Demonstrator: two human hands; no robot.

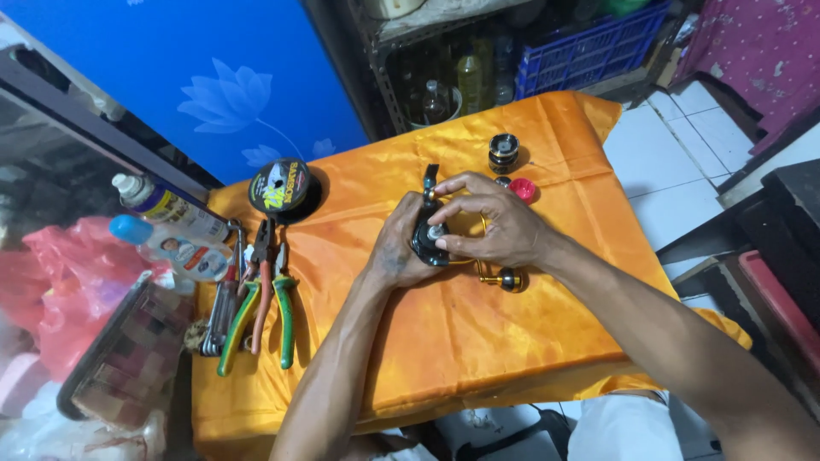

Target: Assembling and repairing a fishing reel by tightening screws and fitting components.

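Both hands work a black fishing reel body (pixel 424 239) over the orange-draped bench (pixel 478 341). The left hand (pixel 395 252) cups it; the right hand (pixel 491 226) pinches its centre fitting. Pliers (pixel 269 294) lie at left.

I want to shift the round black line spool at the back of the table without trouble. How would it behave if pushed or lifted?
The line spool lies flat on its broad face, so a push would likely slide it, perhaps bunching the shiny orange cloth. Tipped on edge, its round rim would probably roll. It looks like plastic, so likely stiff and fairly light.
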